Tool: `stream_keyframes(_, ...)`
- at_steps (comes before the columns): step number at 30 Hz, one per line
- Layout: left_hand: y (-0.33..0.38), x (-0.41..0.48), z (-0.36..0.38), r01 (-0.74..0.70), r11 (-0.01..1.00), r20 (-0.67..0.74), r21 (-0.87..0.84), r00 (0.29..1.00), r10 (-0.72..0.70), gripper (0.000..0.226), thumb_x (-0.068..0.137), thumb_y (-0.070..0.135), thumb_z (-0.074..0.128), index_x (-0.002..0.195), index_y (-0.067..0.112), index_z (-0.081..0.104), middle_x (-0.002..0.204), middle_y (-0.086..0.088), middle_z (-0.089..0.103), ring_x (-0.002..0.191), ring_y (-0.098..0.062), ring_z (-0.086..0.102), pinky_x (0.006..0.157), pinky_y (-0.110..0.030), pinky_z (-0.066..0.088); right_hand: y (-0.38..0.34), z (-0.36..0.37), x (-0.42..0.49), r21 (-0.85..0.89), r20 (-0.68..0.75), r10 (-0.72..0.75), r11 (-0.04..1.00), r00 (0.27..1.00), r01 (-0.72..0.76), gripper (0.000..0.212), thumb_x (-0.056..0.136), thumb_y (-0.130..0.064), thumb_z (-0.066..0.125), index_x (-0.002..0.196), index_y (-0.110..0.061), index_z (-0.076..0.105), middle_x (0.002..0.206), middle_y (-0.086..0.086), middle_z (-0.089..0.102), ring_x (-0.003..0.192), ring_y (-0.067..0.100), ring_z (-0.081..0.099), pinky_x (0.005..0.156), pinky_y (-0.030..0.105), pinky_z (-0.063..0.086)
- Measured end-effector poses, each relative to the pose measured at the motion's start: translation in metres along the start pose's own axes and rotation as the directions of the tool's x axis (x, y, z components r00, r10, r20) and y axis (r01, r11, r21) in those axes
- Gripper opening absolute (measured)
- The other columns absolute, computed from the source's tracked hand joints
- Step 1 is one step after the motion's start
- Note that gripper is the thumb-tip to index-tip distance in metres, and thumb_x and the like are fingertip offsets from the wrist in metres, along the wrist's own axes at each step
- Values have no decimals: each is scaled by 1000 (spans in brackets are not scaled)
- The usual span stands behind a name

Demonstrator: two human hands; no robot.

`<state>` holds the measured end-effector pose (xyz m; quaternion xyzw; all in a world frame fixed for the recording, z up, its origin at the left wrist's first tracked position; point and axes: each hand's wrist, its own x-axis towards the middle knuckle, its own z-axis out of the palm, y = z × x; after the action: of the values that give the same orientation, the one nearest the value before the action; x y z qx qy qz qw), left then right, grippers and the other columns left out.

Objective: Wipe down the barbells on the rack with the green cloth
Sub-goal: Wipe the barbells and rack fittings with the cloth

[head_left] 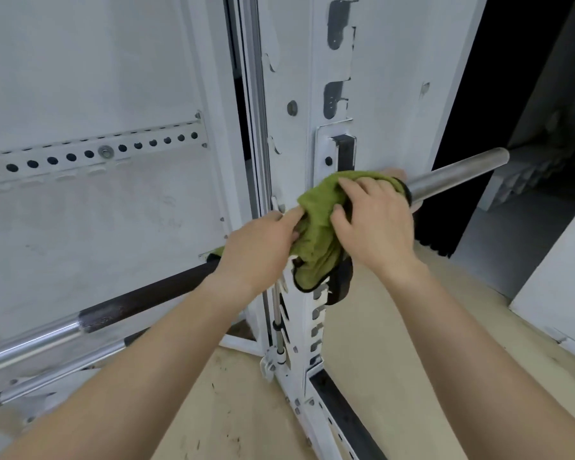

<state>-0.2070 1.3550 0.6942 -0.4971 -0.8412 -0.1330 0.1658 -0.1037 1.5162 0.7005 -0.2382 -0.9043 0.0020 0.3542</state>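
Observation:
A barbell (458, 174) runs from lower left to upper right across the white rack upright (299, 127), its dark grip section (140, 297) at the left and its bare steel sleeve at the right. The green cloth (316, 224) is bunched around the bar where it meets the upright. My left hand (259, 247) grips the cloth's left part on the bar. My right hand (375, 220) presses down on the cloth's right part beside the sleeve collar. The bar under the cloth is hidden.
A second barbell (77, 363) lies lower at the left. A white wall with a perforated rail (90, 154) stands behind. The rack's base (342, 423) crosses the wooden floor (395, 327). A white box (558, 280) sits at the right, with a dark opening beyond.

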Motion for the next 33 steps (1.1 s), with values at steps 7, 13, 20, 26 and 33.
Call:
stream_keyframes(7,66,63,30,-47,946,-97,-320,995,17,42,102,37,34,136,24,54,127,9,54,108,-9,54,85,-17,47,85,29,24,263,304,-160,962,939,79,32,96,-26,45,118,-15,66,122,7,65,118,29,53,102,42,41)
stream_keyframes(13,46,46,40,-51,993,-169,-104,985,33,38,97,29,54,134,25,59,125,5,65,108,-22,62,79,-41,56,64,25,5,339,198,-174,936,964,100,16,93,-20,39,87,-19,54,89,-2,62,93,22,52,93,41,40)
stream_keyframes(20,32,47,17,182,980,27,77,983,-184,35,95,47,43,89,19,62,67,1,54,66,-26,55,56,-32,43,51,28,-14,353,88,64,931,994,-91,33,89,-34,55,115,-21,70,115,-5,69,104,17,62,77,28,45)
stream_keyframes(26,30,99,7,381,889,605,-255,779,-161,25,92,37,50,78,18,58,85,-4,63,81,-20,59,71,-32,45,56,24,6,650,237,-86,755,968,-92,37,86,-16,60,121,-24,67,113,-16,67,106,-2,58,89,15,42)
stream_keyframes(33,4,65,7,55,990,444,-133,896,9,25,98,43,47,98,18,55,82,-1,61,79,-22,59,73,-34,48,47,28,-9,297,189,218,917,958,-267,39,91,-35,56,127,-20,60,119,0,66,110,22,59,86,34,45)
